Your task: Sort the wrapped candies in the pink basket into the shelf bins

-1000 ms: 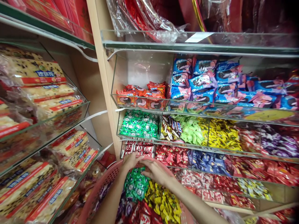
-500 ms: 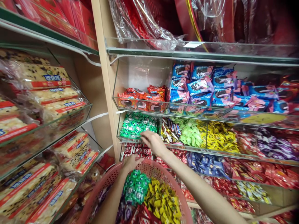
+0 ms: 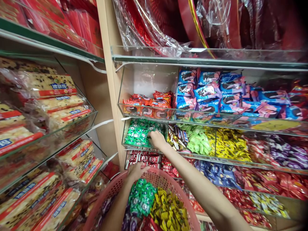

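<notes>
My left hand (image 3: 135, 172) grips the far rim of a pink plastic basket (image 3: 115, 189) held below the shelves. The basket holds green-wrapped candies (image 3: 141, 197), yellow-wrapped candies (image 3: 169, 210) and some purple and red ones. My right hand (image 3: 156, 140) reaches into the glass bin of green candies (image 3: 137, 133) on the middle shelf, fingers curled down among the wrappers. What the fingers hold is hidden.
Glass bins to the right hold gold and blue bars (image 3: 177, 136), light green (image 3: 198, 141), yellow (image 3: 228, 144) and purple candies. Cookie packs in red (image 3: 149, 102) and blue (image 3: 209, 91) fill the shelf above. Nougat packs (image 3: 50, 85) fill the left shelves.
My right hand rose from the basket's green candies up to the shelf and went into the green candy bin. My left hand stayed on the basket rim.
</notes>
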Motion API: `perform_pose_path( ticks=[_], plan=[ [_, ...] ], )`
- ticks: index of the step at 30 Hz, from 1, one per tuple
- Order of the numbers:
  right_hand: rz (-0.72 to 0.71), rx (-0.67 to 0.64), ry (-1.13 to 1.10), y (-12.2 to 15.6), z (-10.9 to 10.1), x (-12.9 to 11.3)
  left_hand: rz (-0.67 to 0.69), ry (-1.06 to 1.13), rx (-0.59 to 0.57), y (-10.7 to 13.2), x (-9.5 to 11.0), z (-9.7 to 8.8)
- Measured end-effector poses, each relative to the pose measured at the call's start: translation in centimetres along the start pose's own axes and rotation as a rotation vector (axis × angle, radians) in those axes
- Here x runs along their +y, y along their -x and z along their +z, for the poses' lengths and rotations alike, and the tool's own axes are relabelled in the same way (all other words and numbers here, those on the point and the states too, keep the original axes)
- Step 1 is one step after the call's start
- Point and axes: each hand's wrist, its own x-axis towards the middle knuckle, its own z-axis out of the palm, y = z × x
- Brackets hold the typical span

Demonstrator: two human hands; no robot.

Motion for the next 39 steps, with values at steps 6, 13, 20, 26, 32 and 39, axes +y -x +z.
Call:
perform_pose_path(
  ticks=[6, 13, 20, 26, 32, 39],
  plan=[
    [-0.080, 0.108, -0.440, -0.7, 1.8, 1.4, 0.021, -0.009, 0.005, 0.0, 0.0, -0.1],
    [-0.008, 0.156, -0.879, -1.6, 3.2, 1.9, 0.008, -0.009, -0.002, 0.0, -0.1, 0.0],
    [0.190, -0.020, -1.449, -0.8, 1.9, 0.8, 0.016, -0.006, -0.001, 0.1, 0.0, -0.1],
    [0.172, 0.096, -1.585, 0.2, 2.7, 0.6, 0.005, -0.011, -0.007, 0.1, 0.1, -0.1],
    [0.140, 0.307, -1.522, 0.7, 2.7, 0.5, 0.015, -0.018, 0.001, 0.0, -0.1, 0.0],
    [0.116, 0.274, -1.581, 1.1, 2.5, 0.5, 0.009, -0.012, 0.000, 0.1, 0.1, -0.1]
  ],
)
